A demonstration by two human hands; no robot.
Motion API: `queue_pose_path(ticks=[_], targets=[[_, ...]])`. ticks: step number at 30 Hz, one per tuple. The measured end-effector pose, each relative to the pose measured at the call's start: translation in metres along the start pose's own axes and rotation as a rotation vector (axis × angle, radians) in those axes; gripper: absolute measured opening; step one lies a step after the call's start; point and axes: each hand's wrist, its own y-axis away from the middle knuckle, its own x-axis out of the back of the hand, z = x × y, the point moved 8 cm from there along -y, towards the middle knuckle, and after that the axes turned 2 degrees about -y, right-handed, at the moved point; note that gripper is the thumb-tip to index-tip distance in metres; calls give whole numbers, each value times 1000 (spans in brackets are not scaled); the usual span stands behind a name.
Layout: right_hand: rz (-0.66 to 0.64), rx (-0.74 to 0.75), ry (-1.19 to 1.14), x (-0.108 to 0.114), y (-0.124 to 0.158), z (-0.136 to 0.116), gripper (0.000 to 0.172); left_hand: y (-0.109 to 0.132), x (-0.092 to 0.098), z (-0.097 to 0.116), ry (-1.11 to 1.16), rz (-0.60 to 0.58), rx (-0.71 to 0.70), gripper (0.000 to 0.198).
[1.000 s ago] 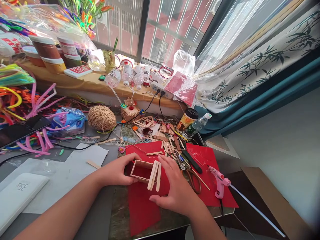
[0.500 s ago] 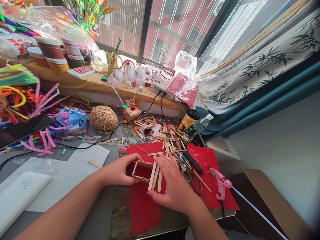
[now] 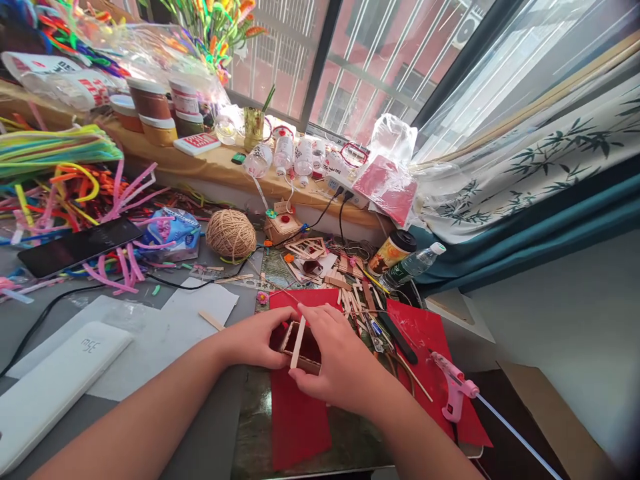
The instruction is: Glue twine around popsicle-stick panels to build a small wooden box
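Squarely between both hands, the small wooden box (image 3: 309, 365) sits on the red sheet (image 3: 300, 420), near the tabletop's (image 3: 200, 427) front edge. The left hand (image 3: 255, 341) clasps the box's left wall. The right hand (image 3: 340, 363) pinches a craft stick (image 3: 298, 341) end to end, thumb near and fingers far; this grip lays the stick's long axis front to back across the open top. Loose sticks (image 3: 350, 297) crowd the far side and a glue gun (image 3: 456, 393) lies well to the right; the sheet in front is bare.
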Motion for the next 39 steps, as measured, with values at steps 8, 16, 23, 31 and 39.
queue_pose_path(ticks=[8, 16, 23, 31, 39], targets=[[-24, -21, 38, -8, -3, -1, 89, 2, 1, -2, 3, 15, 2, 61], [-90, -33, 148, -3, -14, -16, 72, 3, 4, -2, -53, 21, 0, 63], [-219, -86, 327, -7, -30, -33, 48, 4, 6, 1, -109, 51, -9, 58], [-218, -112, 340, -15, -27, -27, 76, 4, 6, -2, -142, 60, -6, 60], [-168, -119, 193, 11, -19, -19, 99, 5, 5, -3, -101, 13, 35, 60]])
